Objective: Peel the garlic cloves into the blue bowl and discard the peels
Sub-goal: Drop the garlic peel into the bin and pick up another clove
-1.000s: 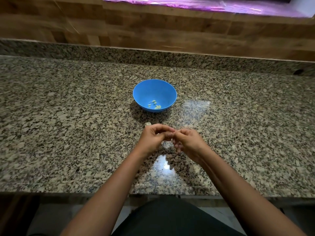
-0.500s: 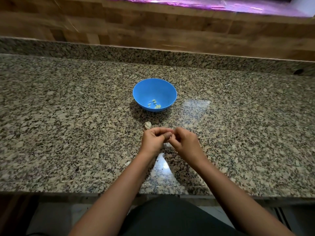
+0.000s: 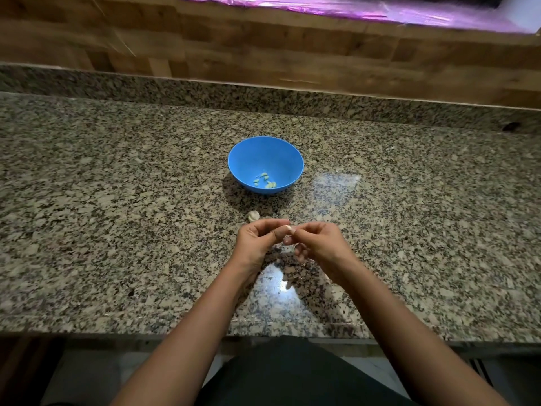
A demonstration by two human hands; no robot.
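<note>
The speckled granite worktop (image 3: 117, 200) runs across the whole view, with a low granite upstand behind it and a wood-patterned wall (image 3: 263, 54) above that. The left part of the surface carries nothing but its own flecks.

Toward the middle stands the blue bowl (image 3: 248, 159), upright, with a few peeled garlic cloves (image 3: 265, 180) lying at its bottom, pale against the blue. Just nearer the person, between the bowl and the hands, a small garlic piece (image 3: 253, 215) with its skin on rests on the worktop, just beyond the left hand's knuckles.

The left hand (image 3: 257, 244) is raised a little over the worktop, its fingers (image 3: 272, 223) curled in, thumb and forefinger pinching a small pale garlic clove (image 3: 287, 230). Meeting it from the other side, the right hand (image 3: 320, 244) has its forefinger and thumb closed on the same clove, the other fingers (image 3: 301, 253) loosely bent below. The clove is mostly hidden between the fingertips, so how much skin is left on it cannot be told.

Below the hands a bright reflection (image 3: 278, 282) shines on the stone. At the upper right a strip of purple foil (image 3: 380, 10) lies along the wall.
</note>
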